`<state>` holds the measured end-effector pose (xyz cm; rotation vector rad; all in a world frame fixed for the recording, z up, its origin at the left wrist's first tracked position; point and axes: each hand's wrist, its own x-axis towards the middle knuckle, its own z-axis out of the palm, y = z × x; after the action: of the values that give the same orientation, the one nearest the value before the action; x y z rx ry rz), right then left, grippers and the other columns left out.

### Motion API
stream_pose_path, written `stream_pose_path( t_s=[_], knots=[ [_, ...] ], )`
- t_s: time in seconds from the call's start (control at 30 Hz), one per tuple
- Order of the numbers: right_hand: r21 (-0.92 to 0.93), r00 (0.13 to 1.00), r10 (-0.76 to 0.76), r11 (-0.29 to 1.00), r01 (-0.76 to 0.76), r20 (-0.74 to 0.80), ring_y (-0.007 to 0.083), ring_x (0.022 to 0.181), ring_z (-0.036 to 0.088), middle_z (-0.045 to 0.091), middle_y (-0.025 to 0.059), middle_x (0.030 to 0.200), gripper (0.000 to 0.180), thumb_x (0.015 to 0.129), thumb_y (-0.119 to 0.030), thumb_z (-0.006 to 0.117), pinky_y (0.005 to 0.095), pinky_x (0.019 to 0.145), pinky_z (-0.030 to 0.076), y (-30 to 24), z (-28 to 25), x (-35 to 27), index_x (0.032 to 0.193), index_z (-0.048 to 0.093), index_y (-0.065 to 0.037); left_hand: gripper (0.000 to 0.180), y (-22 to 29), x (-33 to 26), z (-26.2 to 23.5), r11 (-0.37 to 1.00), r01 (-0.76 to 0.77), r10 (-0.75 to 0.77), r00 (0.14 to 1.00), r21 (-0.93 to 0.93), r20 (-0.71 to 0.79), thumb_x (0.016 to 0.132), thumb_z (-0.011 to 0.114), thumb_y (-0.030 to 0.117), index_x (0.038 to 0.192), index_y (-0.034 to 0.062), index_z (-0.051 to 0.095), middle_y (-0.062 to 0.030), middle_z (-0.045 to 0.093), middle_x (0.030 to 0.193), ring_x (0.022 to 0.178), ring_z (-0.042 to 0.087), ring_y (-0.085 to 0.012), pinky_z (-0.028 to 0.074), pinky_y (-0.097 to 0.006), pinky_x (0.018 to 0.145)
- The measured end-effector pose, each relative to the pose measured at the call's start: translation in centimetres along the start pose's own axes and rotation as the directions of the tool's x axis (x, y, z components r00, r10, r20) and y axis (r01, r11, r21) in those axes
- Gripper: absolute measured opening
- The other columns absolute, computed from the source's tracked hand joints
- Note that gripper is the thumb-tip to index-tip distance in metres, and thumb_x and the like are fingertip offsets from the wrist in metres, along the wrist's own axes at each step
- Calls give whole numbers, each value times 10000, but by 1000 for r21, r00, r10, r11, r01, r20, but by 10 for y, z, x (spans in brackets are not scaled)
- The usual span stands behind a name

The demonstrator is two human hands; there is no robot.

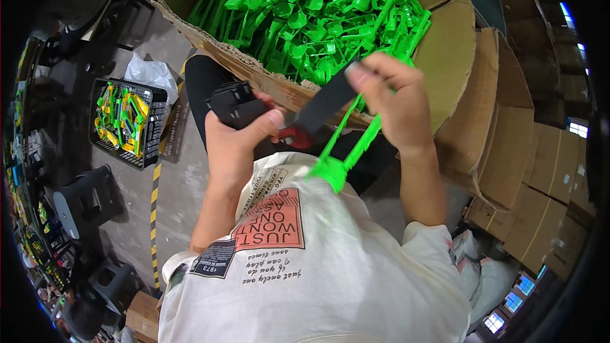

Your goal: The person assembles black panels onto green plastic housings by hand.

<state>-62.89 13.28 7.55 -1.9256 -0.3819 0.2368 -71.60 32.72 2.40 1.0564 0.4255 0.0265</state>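
My left hand (238, 136) is closed around a small bunch of black plastic pieces (234, 103), with the thumb over them. My right hand (395, 98) pinches the upper end of a flat black strip (325, 103). That strip slants down toward the left thumb, where a dark red piece (296, 138) shows; whether they are joined I cannot tell. A bright green plastic part (330, 171) with two long thin arms hangs below my right hand, its wide end against my white shirt. Its upper ends run behind the right hand, so how it is held is hidden.
A big cardboard box (254, 63) full of green plastic parts (311, 16) stands ahead, flaps open on the right. Left on the floor are a black crate (152, 133) with green and yellow pieces, a plastic bag (151, 73) and a grey stool (79, 200). Cartons (537, 216) stack up right.
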Motion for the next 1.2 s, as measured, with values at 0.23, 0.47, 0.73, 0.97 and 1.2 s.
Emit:
stream_pose_path(
  t_s=[0.23,0.47,0.73,0.97,1.2],
  knots=[
    [502,836,255,865,27,-485,20,533,427,524,-38,632,255,924,-197,582,197,460,304,28,4,8,712,553,-59,451,-23,-8,-3,971,122,-149,982,205,117,659,759,39,1067,-66,600,-56,631,691,567,562,-93,460,-218,551],
    [508,739,321,860,34,-592,66,586,531,571,-1,701,242,951,-213,543,209,484,336,36,13,8,757,535,-68,203,-52,6,10,966,77,-80,997,246,0,735,765,44,844,-3,601,-13,626,721,580,563,-63,468,-210,538],
    [127,676,-26,976,176,-737,64,613,574,636,54,704,177,921,-160,586,216,559,403,36,4,-2,891,597,14,150,-48,8,10,984,17,14,985,175,-174,747,732,15,848,3,622,-3,607,741,609,537,-60,432,-208,562],
    [190,827,-35,967,169,-561,111,646,628,651,99,818,216,767,72,712,209,569,509,9,29,-36,925,569,37,157,-49,10,3,963,-63,117,973,261,-196,748,739,43,832,-16,620,4,604,702,592,529,-46,419,-193,517],
    [-250,777,-291,952,176,-558,136,647,640,658,157,855,235,759,59,733,241,597,540,31,56,-38,949,594,71,129,-45,7,5,948,-46,110,976,314,-189,757,731,12,845,-13,639,3,625,759,637,546,-55,447,-196,594]
  ],
)
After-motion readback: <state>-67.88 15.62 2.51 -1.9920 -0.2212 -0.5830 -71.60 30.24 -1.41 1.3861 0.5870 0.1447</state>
